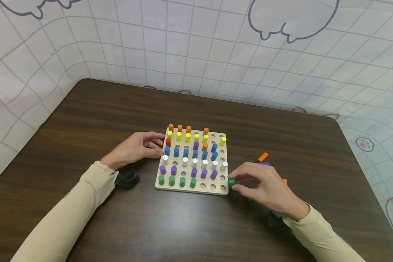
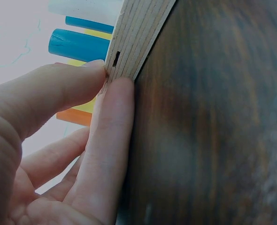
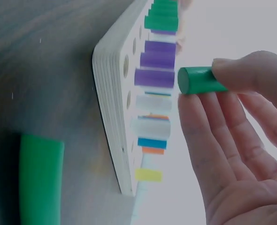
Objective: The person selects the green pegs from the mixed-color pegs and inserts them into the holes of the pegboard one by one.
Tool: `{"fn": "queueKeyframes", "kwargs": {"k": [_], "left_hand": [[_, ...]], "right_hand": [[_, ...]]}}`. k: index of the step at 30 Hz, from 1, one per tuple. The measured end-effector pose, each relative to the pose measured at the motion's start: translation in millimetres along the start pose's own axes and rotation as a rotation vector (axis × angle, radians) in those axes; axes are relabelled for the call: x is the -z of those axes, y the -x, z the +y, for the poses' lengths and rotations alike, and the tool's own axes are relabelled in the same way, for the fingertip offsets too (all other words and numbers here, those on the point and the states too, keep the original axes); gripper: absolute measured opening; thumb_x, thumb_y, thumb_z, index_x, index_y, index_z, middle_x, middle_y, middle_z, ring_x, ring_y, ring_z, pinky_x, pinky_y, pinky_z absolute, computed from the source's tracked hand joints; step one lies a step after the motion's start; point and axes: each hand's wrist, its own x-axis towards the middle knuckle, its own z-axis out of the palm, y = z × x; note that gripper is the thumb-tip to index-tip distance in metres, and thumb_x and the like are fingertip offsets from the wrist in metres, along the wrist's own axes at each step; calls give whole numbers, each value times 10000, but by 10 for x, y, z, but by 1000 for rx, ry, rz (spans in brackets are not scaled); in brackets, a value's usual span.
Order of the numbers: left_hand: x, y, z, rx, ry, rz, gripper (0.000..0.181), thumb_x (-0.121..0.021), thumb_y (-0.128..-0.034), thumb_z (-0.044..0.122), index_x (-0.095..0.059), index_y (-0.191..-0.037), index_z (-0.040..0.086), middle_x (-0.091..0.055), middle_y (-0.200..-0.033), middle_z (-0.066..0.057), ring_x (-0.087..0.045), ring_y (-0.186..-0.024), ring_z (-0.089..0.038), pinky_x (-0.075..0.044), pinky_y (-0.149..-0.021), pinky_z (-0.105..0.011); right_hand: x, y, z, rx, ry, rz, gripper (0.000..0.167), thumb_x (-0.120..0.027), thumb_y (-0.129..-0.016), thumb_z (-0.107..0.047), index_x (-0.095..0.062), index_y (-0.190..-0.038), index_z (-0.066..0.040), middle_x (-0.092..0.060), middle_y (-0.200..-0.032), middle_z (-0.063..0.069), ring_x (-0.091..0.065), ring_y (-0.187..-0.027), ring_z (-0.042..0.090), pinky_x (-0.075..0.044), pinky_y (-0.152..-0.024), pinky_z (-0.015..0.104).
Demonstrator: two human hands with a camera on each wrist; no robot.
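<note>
A square wooden pegboard [image 1: 213,192] carries rows of coloured pegs: orange, yellow, blue, white, purple and green, with one red. At its left edge, the thumb and fingertips of my left hand [image 1: 131,149] touch the side; in the left wrist view the thumb [image 2: 77,77] meets the layered edge. My right hand [image 1: 265,187] pinches a green peg [image 3: 195,80] between thumb and fingers, just off the board's front right corner. That peg lies on its side in the air, apart from the board. Several holes at the right, including in the green row, hold no peg.
Right of the board, an orange peg [image 1: 262,157] and a purple peg [image 1: 264,163] lie on the dark wooden table [image 1: 118,105], partly behind my right hand. A green peg [image 3: 41,180] lies nearby. A white grid-patterned sheet [image 1: 183,43] hangs beyond the table.
</note>
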Motion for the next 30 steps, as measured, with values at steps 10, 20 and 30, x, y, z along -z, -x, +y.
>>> {"fn": "queueKeyframes", "kwargs": {"k": [10,20,30], "left_hand": [[-20,-3,14,10,-2,-2,646,-776,-922,250,-513,-1501,134,-647,-1325,-80,-655,-1112,-209,-525,-975,-291],[-4,3,16,6,12,0,639,-777,-922,231,-516,-1496,126,-653,-1315,-86,-656,-1104,-214,-527,-935,-244],[-9,8,21,3,20,-6,631,-771,-926,227,-516,-1493,121,-649,-1316,-90,-654,-1109,-216,-526,-928,-234]], "right_hand": [[-125,-55,-45,-127,-105,-17,299,-830,-842,-15,-719,-1085,-148,-736,-1043,-5,-744,-929,67,-625,-856,274],[-250,-125,-76,-196,-166,-5,294,-841,-842,-51,-692,-1052,-191,-722,-1043,-9,-738,-945,91,-625,-871,295],[-389,-186,-100,-236,-198,46,281,-844,-837,-46,-717,-1062,-156,-741,-1056,11,-754,-948,98,-620,-866,270]]}}
